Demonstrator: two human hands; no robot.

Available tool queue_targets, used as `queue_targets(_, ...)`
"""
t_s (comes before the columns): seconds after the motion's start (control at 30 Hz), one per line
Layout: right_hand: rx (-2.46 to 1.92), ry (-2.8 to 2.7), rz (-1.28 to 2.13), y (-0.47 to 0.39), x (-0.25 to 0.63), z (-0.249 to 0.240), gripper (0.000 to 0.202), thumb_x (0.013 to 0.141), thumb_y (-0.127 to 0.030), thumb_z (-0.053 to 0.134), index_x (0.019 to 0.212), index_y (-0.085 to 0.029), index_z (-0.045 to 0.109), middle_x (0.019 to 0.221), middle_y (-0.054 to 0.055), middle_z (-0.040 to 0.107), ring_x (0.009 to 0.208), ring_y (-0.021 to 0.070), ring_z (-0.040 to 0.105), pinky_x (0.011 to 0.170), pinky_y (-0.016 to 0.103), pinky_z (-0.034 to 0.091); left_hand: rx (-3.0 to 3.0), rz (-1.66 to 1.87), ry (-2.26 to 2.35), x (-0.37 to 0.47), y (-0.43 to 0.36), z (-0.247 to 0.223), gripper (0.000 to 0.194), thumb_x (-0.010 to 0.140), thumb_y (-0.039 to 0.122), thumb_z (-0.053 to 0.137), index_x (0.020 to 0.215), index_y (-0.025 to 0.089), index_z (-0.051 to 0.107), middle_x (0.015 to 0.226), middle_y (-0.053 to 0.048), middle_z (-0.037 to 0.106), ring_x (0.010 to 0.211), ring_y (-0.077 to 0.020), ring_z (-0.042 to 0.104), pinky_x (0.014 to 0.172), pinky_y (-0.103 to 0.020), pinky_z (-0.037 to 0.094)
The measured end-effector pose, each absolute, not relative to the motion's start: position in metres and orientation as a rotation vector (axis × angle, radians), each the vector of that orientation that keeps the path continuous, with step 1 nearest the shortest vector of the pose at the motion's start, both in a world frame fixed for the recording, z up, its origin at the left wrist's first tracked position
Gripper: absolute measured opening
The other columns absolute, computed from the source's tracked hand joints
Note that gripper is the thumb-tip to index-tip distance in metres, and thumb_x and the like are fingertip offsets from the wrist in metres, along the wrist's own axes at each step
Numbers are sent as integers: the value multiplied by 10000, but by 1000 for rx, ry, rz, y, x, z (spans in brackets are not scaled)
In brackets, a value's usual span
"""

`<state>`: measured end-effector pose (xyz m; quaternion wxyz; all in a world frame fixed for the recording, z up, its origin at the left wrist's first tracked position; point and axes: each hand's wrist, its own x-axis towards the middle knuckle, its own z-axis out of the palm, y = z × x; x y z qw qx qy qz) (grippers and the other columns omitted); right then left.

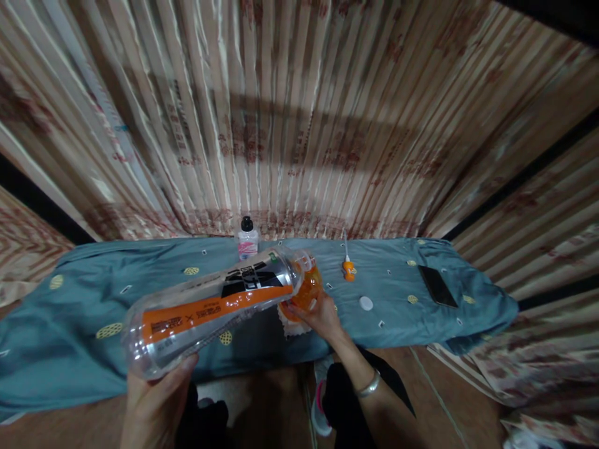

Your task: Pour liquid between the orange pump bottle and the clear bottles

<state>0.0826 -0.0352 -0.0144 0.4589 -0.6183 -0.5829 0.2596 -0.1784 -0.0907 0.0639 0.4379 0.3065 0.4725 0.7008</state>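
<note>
My left hand (161, 393) is wrapped round the base of a large clear plastic bottle (210, 312) with an orange and silver label. The bottle lies tilted, its mouth toward the right, at the top of a small orange container (309, 288). Around that container my right hand (321, 315) is closed. Whether liquid passes between the two is too small to tell. Under the container and my right fingers, a pale scalloped-edged piece (294, 329) partly shows on the cloth.
On the teal cloth (154, 268) stand a black-capped bottle (248, 242) behind the large bottle, an orange object with a thin white stem (349, 269), a white disc (365, 303) and a black phone (437, 287). Patterned curtains (290, 125) hang behind.
</note>
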Motion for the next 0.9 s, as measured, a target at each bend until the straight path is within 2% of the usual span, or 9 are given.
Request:
queue_targets(0.1,-1517,-1430,660,-36,81,-11,714,663,-517,843,1261,-183,643,1069,119,801,956,337,774,834,454,638,762,1743,1165,-180,-89,62,649,442,315,937,1064,319,749,1005,-28,766,1209,-352,634,1130,-475,452)
queue_targets(0.17,-1516,-1426,664,-36,81,-9,712,658,-527,844,1244,-172,649,1049,129,803,938,341,776,817,452,640,760,1723,1174,-180,-89,63,651,465,318,934,1087,318,744,1037,-28,764,1206,-338,636,1124,-452,459)
queue_targets(0.3,-1531,-1440,680,-37,84,-9,666,638,-518,849,1183,-182,664,1030,114,804,923,333,776,786,430,638,779,1716,1151,-180,-89,65,593,505,316,924,1072,311,747,1054,-33,759,1268,-340,594,1129,-462,459)
queue_targets(0.43,-1546,-1438,731,-38,88,-10,734,626,-483,859,1250,-190,609,1053,93,796,945,320,765,793,417,623,772,1757,1108,-179,-86,61,585,483,297,923,1041,279,748,1054,-48,755,1247,-356,602,1094,-476,491)
queue_targets(0.53,-1542,-1429,715,-38,92,-14,737,627,-470,869,1245,-175,597,1080,108,782,971,312,748,817,406,601,757,1766,1083,-176,-85,59,607,491,304,922,1066,266,733,1136,-53,740,1248,-335,600,1016,-405,548)
queue_targets(0.63,-1529,-1440,715,-35,95,-21,685,650,-473,865,1213,-171,619,1080,112,774,979,298,732,843,397,581,754,1761,1071,-175,-85,57,650,491,314,926,1107,273,721,1169,-44,732,1148,-279,651,919,-319,576)
queue_targets(0.77,-1445,-1434,790,-30,100,-33,634,656,-504,857,1153,-178,634,1077,109,765,981,291,722,877,416,574,761,1759,1051,-176,-84,55,652,470,302,936,1086,248,730,1052,-55,755,960,-247,702,879,-316,579)
queue_targets(0.9,-1382,-1412,845,-26,103,-42,605,667,-476,869,1157,-208,635,1102,100,761,1015,293,714,909,432,570,771,1755,1019,-175,-84,56,659,483,284,936,1104,249,720,1011,-56,753,1002,-253,694,856,-310,584)
